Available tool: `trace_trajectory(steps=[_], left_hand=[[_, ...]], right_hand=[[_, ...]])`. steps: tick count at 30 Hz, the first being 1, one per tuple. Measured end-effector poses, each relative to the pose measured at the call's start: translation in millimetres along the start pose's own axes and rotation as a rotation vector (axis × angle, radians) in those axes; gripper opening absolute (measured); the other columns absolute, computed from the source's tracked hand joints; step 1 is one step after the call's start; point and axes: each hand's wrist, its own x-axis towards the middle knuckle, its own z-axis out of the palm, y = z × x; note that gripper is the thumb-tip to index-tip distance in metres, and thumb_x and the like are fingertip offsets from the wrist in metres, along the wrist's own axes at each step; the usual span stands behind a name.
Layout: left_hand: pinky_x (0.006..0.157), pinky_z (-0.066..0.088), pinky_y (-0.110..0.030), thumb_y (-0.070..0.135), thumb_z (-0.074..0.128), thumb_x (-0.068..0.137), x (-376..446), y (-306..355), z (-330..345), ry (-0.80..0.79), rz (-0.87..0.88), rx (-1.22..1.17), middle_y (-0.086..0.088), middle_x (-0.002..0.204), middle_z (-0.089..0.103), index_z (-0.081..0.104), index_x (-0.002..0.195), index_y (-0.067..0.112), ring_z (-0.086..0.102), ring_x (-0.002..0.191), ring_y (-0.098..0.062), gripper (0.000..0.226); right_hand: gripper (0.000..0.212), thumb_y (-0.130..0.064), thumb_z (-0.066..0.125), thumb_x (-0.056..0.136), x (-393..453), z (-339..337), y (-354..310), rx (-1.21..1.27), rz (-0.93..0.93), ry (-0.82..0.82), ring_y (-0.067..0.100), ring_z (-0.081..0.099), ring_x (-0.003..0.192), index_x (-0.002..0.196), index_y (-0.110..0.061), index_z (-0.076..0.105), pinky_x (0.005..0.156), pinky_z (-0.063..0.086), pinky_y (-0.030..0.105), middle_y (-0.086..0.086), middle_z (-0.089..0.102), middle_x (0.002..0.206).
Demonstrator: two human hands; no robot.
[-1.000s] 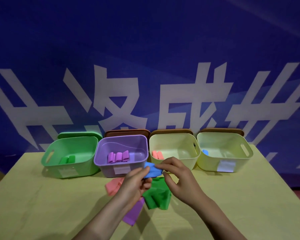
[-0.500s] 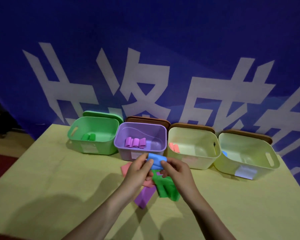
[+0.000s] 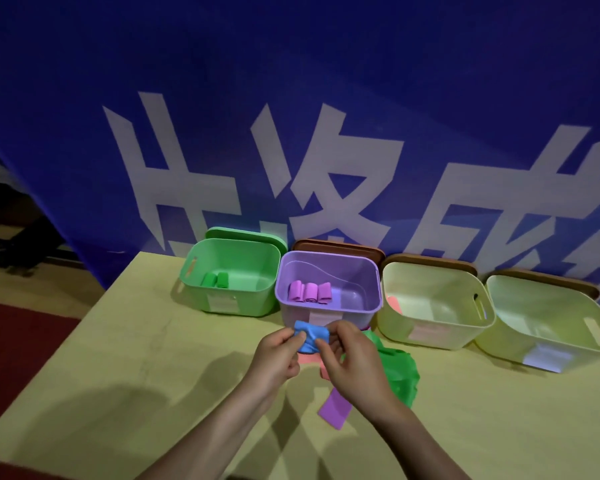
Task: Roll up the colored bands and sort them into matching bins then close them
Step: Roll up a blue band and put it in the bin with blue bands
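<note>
Both hands, the left hand [image 3: 278, 355] and the right hand [image 3: 352, 358], pinched a blue band [image 3: 310, 336] between them, just before the purple bin [image 3: 328, 308] beyond.

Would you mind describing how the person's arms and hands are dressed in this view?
Both forearms are bare as far as the frame shows, with no sleeves in sight. The left hand and right hand wear no gloves, and no rings, watch or bracelets are visible on the fingers or wrists.

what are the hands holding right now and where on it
Both hands, left hand and right hand, pinch the blue band at its opposite ends.
</note>
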Motion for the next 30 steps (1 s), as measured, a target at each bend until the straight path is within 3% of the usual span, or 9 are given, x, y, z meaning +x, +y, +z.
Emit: trace_trajectory(steps=[6,9,12,16,18,20,23,26,30], left_hand=[[0.035,0.018,-0.013,0.009,0.055,0.094,4.7,7.7,-24.3,-0.030,-0.143,-0.261,-0.019,0.081,0.064,0.064,0.092,-0.004,0.022,0.036,-0.002,0.016],[0.034,0.017,-0.011,0.010,0.056,0.093,6.2,7.5,-31.4,-0.052,-0.239,-0.321,-0.021,0.091,0.070,0.065,0.093,-0.001,0.021,0.035,-0.001,0.014],[0.032,0.017,-0.010,0.007,0.054,0.094,10.9,7.9,-39.2,-0.088,-0.306,-0.317,-0.020,0.085,0.072,0.061,0.095,-0.001,0.021,0.032,0.000,0.011],[0.030,0.015,-0.009,0.008,0.045,0.096,15.7,14.4,-48.5,-0.192,-0.388,-0.303,-0.014,0.069,0.071,0.056,0.089,0.005,0.020,0.031,-0.001,0.014],[0.030,0.015,-0.009,0.018,0.048,0.096,18.4,14.9,-52.1,-0.238,-0.432,-0.277,-0.017,0.080,0.072,0.060,0.100,0.003,0.019,0.032,-0.001,0.020],[0.031,0.016,-0.010,0.027,0.053,0.094,19.4,11.9,-54.4,-0.254,-0.446,-0.214,-0.019,0.095,0.072,0.063,0.108,0.005,0.019,0.034,-0.001,0.028],[0.032,0.017,-0.010,0.022,0.058,0.092,16.8,6.1,-54.9,-0.253,-0.422,-0.151,-0.020,0.096,0.072,0.064,0.106,0.002,0.017,0.038,-0.001,0.026],[0.032,0.018,-0.010,0.006,0.055,0.092,14.2,4.5,-52.0,-0.240,-0.382,-0.204,-0.012,0.076,0.067,0.062,0.100,-0.005,0.022,0.035,0.000,0.015],[0.033,0.019,-0.011,-0.002,0.052,0.092,7.8,6.1,-44.1,-0.221,-0.272,-0.226,0.004,0.058,0.038,0.061,0.104,-0.006,0.024,0.036,0.000,0.016]], right_hand=[[0.013,-0.024,0.059,0.085,9.2,17.3,-18.6,-0.002,0.037,0.069,0.009,0.050,0.059,0.076,-0.016,0.056,0.056,0.040,0.024,-0.005,0.053,0.067],[0.012,-0.023,0.059,0.082,7.7,27.9,-21.6,-0.045,0.073,0.110,0.006,0.047,0.059,0.075,-0.014,0.058,0.054,0.034,0.016,-0.008,0.050,0.065],[0.008,-0.024,0.059,0.083,5.4,33.4,-21.0,-0.067,0.104,0.107,-0.001,0.046,0.061,0.079,-0.017,0.060,0.055,0.032,0.012,-0.012,0.047,0.067],[0.017,-0.030,0.056,0.083,3.1,33.1,-18.5,-0.100,0.110,0.104,-0.008,0.045,0.062,0.087,-0.016,0.065,0.058,0.031,0.006,-0.020,0.044,0.068],[0.016,-0.027,0.058,0.083,1.2,32.5,-17.5,-0.133,0.098,0.102,-0.008,0.043,0.065,0.091,-0.016,0.066,0.062,0.030,0.002,-0.023,0.044,0.071],[0.016,-0.023,0.059,0.083,-2.4,31.6,-15.7,-0.161,0.044,0.074,-0.003,0.045,0.068,0.096,-0.016,0.066,0.063,0.032,0.007,-0.016,0.053,0.075],[0.017,-0.011,0.065,0.085,-9.9,30.8,-12.4,-0.186,-0.065,0.040,0.010,0.051,0.070,0.102,-0.010,0.067,0.064,0.039,0.019,-0.003,0.059,0.079],[0.024,-0.007,0.068,0.085,-16.1,29.4,-13.0,-0.156,-0.085,0.057,0.009,0.053,0.076,0.108,-0.007,0.069,0.069,0.042,0.018,-0.002,0.059,0.086],[0.031,-0.020,0.061,0.090,-23.8,21.3,-20.2,0.159,0.078,0.067,0.009,0.062,0.092,0.119,-0.011,0.066,0.079,0.048,0.019,0.005,0.063,0.107]])
